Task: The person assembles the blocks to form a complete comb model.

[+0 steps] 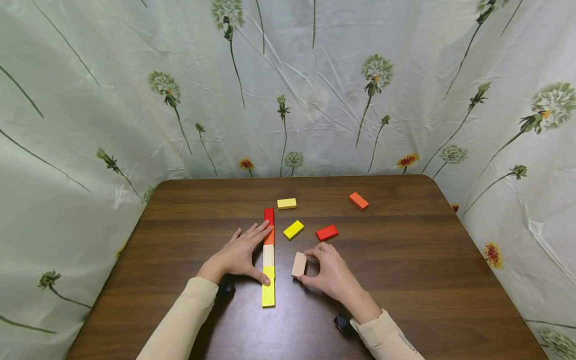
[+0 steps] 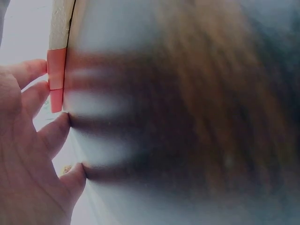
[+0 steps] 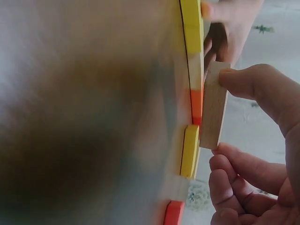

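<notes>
The right hand (image 1: 332,274) pinches the plain block (image 1: 299,265) between thumb and fingertips, right of the row (image 1: 268,255). The left hand (image 1: 238,254), fingers spread and gripping nothing, touches the row. Farther off lie a yellow block (image 1: 294,230) and a red block (image 1: 327,233); far right, an orange block (image 1: 358,201).

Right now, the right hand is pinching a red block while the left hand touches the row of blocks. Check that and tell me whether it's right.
Not quite: the block pinched by the right hand is pale, bare wood, not red, as the head view shows. The left hand does touch the row of blocks.
</notes>
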### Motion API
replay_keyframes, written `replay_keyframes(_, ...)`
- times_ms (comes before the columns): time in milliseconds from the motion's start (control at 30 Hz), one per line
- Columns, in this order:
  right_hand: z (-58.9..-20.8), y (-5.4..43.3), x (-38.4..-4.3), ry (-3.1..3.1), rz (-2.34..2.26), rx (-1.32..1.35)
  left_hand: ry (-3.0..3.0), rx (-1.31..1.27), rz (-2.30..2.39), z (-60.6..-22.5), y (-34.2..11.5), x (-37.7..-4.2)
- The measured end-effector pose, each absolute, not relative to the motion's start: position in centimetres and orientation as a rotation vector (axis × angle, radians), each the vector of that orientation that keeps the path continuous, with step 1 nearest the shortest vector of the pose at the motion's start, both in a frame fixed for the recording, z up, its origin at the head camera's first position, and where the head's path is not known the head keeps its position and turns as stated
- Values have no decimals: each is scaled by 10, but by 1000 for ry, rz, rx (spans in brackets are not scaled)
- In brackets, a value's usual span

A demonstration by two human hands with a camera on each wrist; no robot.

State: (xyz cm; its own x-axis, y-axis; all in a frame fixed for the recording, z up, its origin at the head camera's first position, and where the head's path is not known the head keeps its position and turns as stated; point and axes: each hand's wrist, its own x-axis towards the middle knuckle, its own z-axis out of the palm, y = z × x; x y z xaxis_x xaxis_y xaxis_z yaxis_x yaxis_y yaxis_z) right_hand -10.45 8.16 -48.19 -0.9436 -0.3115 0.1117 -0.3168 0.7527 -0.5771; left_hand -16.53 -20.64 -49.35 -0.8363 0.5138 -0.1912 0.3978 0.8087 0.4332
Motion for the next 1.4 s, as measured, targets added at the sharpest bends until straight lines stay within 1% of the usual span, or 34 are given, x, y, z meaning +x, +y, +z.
replay_keyframes(300,-484,84,-74,-2961,1040,685,2695,687,569,-492,-207,-167)
replay_keyframes(667,-489,73,-48,-2963,1056,931,2693,685,554,-493,-207,-169)
replay_keyframes(933,-492,65,-39,-2931,1026,1019,2700,682,549,-494,-207,-169)
replay_keyframes(1400,-496,60,-30,-2915,990,1061,2702,685,548,-494,-207,-170)
